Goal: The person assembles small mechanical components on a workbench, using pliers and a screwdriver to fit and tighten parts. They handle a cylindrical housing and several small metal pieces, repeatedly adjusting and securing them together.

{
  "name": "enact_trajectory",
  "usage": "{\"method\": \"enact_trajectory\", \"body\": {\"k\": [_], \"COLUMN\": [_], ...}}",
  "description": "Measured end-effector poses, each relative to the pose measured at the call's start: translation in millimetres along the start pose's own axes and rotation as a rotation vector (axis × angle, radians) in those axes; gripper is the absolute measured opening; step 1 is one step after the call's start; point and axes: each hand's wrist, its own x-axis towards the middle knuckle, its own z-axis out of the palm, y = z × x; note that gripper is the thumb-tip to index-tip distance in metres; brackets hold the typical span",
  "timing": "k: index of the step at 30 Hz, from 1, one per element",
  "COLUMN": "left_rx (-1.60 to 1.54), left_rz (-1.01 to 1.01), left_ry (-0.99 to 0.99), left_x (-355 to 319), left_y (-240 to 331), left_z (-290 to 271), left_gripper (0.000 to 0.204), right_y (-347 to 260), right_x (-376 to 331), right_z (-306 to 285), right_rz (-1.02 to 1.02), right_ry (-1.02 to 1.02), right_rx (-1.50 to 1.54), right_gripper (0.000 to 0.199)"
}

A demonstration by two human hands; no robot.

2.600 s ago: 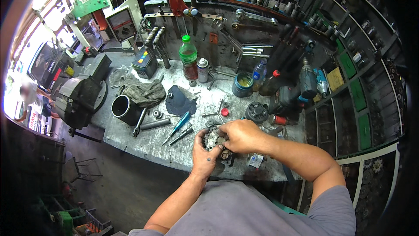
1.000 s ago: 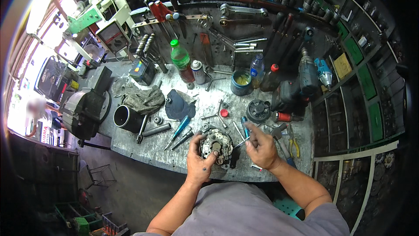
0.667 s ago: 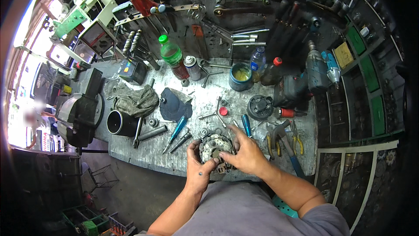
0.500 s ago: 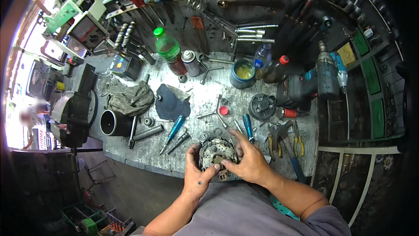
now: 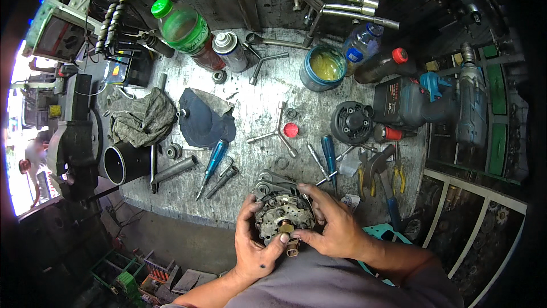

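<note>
A grimy alternator (image 5: 279, 208), its rear face with metal plates and terminals turned up, rests at the bench's front edge against my body. My left hand (image 5: 250, 248) grips its left side, fingers wrapped round the housing. On the other side my right hand (image 5: 336, 228) holds it the same way. Both thumbs press at a small brass-coloured piece (image 5: 286, 226) in the middle of the alternator. A brown connector (image 5: 293, 249) juts out below the thumbs. The round black slotted cover (image 5: 352, 123) lies apart on the bench (image 5: 250, 160).
Left of the alternator lie a blue screwdriver (image 5: 214, 160), a metal tube (image 5: 175, 169) and a black cylinder (image 5: 117, 164). Beyond it are a three-armed wrench (image 5: 279, 131) and red cap (image 5: 291, 130). A hammer (image 5: 387, 188), pliers (image 5: 399, 178) and cordless drill (image 5: 419, 103) lie right.
My view has moved closer over the bench, so things look larger and shifted. Both hands keep their hold on the alternator, thumbs still at its centre.
</note>
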Motion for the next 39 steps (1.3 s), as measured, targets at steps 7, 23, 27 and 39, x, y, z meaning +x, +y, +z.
{"method": "enact_trajectory", "body": {"k": [7, 23, 27, 39], "left_rx": [-0.062, 0.066, 0.024, -0.029], "left_rz": [0.012, 0.079, 0.022, -0.029], "left_ry": [0.015, 0.099, 0.085, 0.094], "left_x": [1.2, 0.4, 1.1, 3.3], "left_y": [7.2, 17.1, 22.6, 26.6], "left_z": [6.4, 17.1, 14.5, 17.1], "left_gripper": [0.087, 0.083, 0.087, 0.097], "right_y": [-10.5, 2.8, 24.8, 122.8], "right_x": [-3.8, -1.4, -7.6, 3.8], "right_z": [1.3, 1.3, -22.0, 2.6], "right_rz": [0.045, -0.120, -0.164, -0.228], "right_ry": [0.005, 0.049, 0.108, 0.261], "right_rx": [0.068, -0.081, 0.130, -0.397], "right_gripper": [0.084, 0.080, 0.075, 0.051]}}
